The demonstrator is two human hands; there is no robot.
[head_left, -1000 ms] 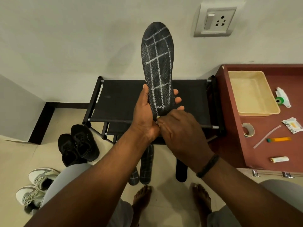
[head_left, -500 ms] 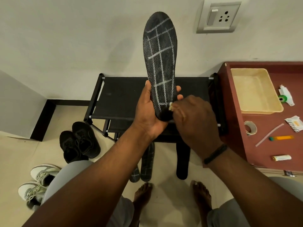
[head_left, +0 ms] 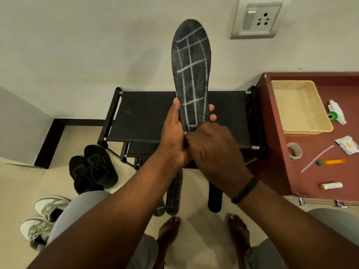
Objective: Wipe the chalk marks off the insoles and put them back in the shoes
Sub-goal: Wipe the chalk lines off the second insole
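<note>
Chalk grid: white, covers most of insole (head_left: 191, 74), heel patch already dark
Insole: upright in front of wall, above shoe rack (head_left: 143, 117), face toward camera for access
Left hand (head_left: 175, 133): grips heel end, thumb on left edge, steadies it
Right hand (head_left: 211, 150): fingers curled at heel, apparently rubbing; cloth not visible, grip unclear
Shoes: black pair (head_left: 93, 167) on floor, left of rack
Spare insoles (head_left: 173, 193): floor, front of rack

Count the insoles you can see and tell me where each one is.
4. One insole with chalk lines is held upright in the left hand. Three lie on the floor below the rack: two chalk-marked, one plain black. The arms may hide more.
</note>
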